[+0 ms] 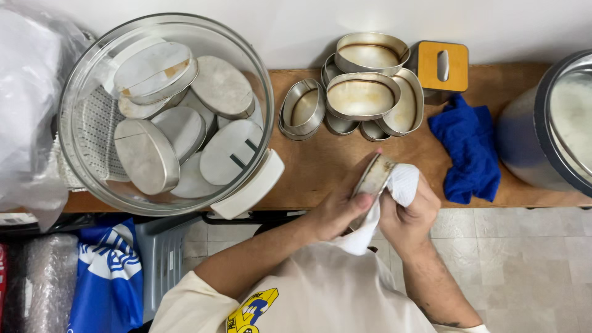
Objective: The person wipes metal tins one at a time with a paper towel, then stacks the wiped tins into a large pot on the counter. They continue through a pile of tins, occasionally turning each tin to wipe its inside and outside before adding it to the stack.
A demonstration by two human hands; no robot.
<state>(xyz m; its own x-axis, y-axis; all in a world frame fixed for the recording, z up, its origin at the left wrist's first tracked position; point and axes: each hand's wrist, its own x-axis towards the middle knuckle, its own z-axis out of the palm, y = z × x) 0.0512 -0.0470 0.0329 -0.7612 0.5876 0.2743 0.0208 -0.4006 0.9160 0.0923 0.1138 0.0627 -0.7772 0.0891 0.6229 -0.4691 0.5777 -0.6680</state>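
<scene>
Wooden counter (320, 166) is running under everything we are working over. Left of the small tin, a big glass bowl (166, 111) is holding oval metal lids (147, 155). Our left hand (338, 209) is gripping the oval tin (372, 177) by its rim, just off the counter's near edge. Beyond the tin, emptied oval tins (364, 95) are stacking up. Our right hand (410, 216) is closing around a white cloth (404, 184), probably pressing inside the tin. Right of it, a blue rag (467, 151) is lying.
</scene>
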